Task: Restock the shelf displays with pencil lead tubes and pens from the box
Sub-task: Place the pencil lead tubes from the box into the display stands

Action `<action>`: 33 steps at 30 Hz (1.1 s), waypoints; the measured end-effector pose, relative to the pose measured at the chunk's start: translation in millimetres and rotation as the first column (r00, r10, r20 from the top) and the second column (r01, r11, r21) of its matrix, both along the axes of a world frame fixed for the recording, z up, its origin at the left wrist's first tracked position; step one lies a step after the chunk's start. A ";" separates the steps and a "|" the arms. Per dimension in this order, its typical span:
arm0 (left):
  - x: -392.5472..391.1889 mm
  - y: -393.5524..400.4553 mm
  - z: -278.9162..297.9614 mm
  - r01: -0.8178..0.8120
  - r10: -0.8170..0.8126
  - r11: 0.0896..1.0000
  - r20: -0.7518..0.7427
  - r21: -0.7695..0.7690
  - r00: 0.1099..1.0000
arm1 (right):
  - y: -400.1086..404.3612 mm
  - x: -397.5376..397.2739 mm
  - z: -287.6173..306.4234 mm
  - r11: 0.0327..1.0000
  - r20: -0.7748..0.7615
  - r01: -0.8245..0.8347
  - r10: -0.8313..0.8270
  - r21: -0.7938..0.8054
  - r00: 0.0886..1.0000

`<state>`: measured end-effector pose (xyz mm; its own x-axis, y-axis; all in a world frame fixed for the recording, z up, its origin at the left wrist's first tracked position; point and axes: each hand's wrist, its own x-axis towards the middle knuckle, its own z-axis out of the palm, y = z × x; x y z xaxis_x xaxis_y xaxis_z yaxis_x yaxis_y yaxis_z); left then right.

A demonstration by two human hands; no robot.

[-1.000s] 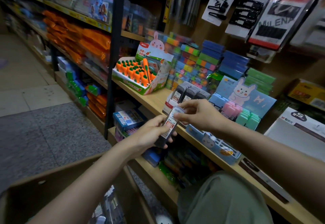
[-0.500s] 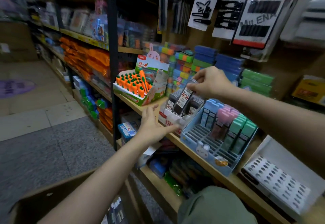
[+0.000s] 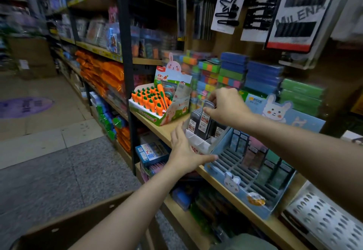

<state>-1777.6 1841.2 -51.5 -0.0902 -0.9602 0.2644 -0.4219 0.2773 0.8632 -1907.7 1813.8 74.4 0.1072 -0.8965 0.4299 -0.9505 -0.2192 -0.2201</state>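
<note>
Pencil lead tubes (image 3: 202, 122) stand in a white display box (image 3: 198, 143) on the shelf (image 3: 157, 128); right hand (image 3: 225, 106) apparently pinches one tube, left hand (image 3: 184, 151) spread against the box, between carrot pen display (image 3: 157, 104) and blue bunny rack (image 3: 249, 181).

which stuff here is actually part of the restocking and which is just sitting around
In the job: right hand pinching a lead tube; left hand steadying the white display box; cardboard box.

Lying about: carrot pen display, blue bunny display, hanging hair clip cards.
</note>
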 end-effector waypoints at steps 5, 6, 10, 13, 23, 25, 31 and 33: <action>-2.5 -4.5 -4.9 -0.053 0.053 0.999 -0.035 -0.010 0.998 | -0.6 0.3 -9.4 1.000 -0.046 0.029 -0.028 0.006 0.999; -3.0 -4.7 -6.0 -0.061 0.061 0.998 -0.039 -0.015 0.997 | -0.2 0.2 -12.2 0.999 -0.051 0.034 -0.033 0.014 0.998; -2.7 -4.2 -9.2 -0.053 0.050 0.998 -0.045 -0.044 0.998 | 3.4 -0.5 -22.4 0.998 -0.077 0.008 -0.004 0.063 0.997; -2.7 -4.2 -9.3 -0.050 0.048 0.998 -0.045 -0.040 0.998 | 9.0 -9.3 -16.6 0.998 -0.039 -0.038 0.040 0.056 0.998; -1.4 2.4 -6.4 -0.061 0.056 0.997 -0.099 -0.045 0.993 | 48.7 7.1 -75.1 0.993 -0.315 0.008 0.030 0.120 0.949; -0.1 4.1 -3.9 -0.051 0.047 0.998 -0.082 -0.044 0.996 | 50.7 2.4 -66.7 0.996 -0.229 -0.033 0.051 0.082 0.972; 24.6 25.6 -11.2 0.009 -0.010 0.997 -0.022 -0.074 1.000 | 80.7 -14.7 -48.9 0.976 0.375 -0.100 0.168 -0.194 0.912; 42.5 35.4 -25.6 0.015 -0.016 0.998 -0.016 -0.058 1.000 | 94.2 -8.5 -55.4 0.992 0.636 -0.068 0.120 -0.106 0.762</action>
<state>-1735.1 1876.5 -77.0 -0.1005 -0.9417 0.3211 -0.4033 0.3336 0.8521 -1916.2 1908.1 19.1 -0.1344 -0.8603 0.4918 -0.5680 -0.3398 -0.7496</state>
